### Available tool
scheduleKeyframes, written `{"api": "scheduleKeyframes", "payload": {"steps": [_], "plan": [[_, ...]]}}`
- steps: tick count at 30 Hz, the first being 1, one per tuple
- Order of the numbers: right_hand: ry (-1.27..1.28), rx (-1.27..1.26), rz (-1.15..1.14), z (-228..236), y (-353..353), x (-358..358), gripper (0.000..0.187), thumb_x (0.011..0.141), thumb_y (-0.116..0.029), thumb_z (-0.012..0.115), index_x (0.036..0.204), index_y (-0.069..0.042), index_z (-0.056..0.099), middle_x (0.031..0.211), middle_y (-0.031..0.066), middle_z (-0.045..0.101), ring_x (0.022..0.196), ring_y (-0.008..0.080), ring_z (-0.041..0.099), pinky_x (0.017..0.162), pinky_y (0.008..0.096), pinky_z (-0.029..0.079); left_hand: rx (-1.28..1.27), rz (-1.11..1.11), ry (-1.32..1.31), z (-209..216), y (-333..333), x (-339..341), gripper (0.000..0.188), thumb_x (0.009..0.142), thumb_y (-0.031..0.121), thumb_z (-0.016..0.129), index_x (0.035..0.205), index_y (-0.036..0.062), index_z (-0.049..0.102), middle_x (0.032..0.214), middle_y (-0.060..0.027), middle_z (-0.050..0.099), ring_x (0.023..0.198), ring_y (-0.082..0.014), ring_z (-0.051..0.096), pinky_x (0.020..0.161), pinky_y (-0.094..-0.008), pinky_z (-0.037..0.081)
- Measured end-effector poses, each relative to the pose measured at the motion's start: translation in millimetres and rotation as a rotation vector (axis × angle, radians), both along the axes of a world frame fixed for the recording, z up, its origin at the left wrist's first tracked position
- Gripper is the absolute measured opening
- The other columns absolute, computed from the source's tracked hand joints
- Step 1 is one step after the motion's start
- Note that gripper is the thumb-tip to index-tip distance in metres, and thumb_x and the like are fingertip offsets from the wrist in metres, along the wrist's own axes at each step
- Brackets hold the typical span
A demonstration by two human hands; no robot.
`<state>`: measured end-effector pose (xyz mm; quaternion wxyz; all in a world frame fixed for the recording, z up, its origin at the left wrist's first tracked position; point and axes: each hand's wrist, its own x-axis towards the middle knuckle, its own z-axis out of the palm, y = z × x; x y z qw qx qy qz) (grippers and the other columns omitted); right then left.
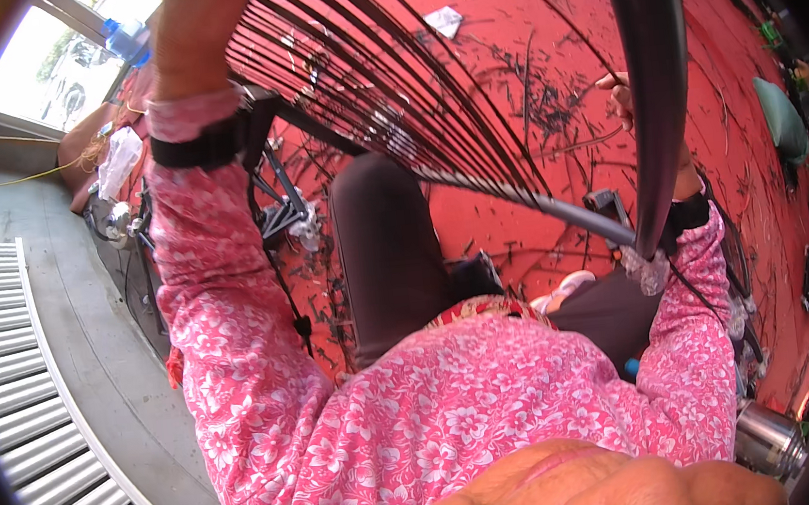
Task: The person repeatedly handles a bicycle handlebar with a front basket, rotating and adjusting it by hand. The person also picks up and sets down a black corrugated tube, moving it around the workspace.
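Observation:
A dark tubular frame, possibly part of a chair, stands over my lap. Its thick black curved tube [658, 82] rises at the right, and a straight grey bar [581, 219] crosses low in front of me. Many thin dark strips [470, 124] run close together from the bar up to the top edge. At the upper left my left hand [204, 23] reaches up beside the strips; its fingers are out of view. Behind the curved tube, my right hand [618, 100] pinches a loose dark strip [565, 19] between its fingers. The tube hides part of that hand.
Dark strip offcuts [546, 102] litter the red floor [510, 233], with a white scrap [444, 22] among them. A grey roller conveyor [23, 387] runs along the left. A steel flask [771, 436] is at lower right, and a green bag-like object [781, 119] lies far right.

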<state>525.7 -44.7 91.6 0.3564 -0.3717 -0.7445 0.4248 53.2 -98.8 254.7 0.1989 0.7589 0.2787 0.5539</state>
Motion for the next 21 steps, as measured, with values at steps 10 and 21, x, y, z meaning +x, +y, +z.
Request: {"api": "scheduleKeyframes", "payload": {"steps": [10, 21], "plan": [[0.222, -0.152, -0.317, -105.1, -90.6, -18.5, 0.021, 0.108, -0.021, 0.056, 0.116, -0.008, 0.072, 0.067, -0.0048, 0.05, 0.057, 0.0028, 0.042, 0.049, 0.021, 0.032, 0.013, 0.257, 0.143, 1.7, 19.1, -23.4, 0.03, 0.091, 0.021, 0.071, 0.108, -0.0045, 0.067, 0.092, -0.0062, 0.066, 0.086, -0.0134, 0.061, 0.075, -0.0282, 0.048], [0.467, -0.287, -0.559, -146.4, -109.2, -79.9, 0.021, 0.107, -0.019, 0.054, 0.114, -0.008, 0.07, 0.063, -0.0043, 0.045, 0.051, 0.005, 0.037, 0.045, 0.0227, 0.028, 0.005, 0.307, 0.156, -13.9, 19.4, -23.1, 0.029, 0.091, 0.018, 0.072, 0.107, -0.005, 0.067, 0.089, -0.0071, 0.067, 0.082, -0.013, 0.06, 0.071, -0.0286, 0.048]]}}
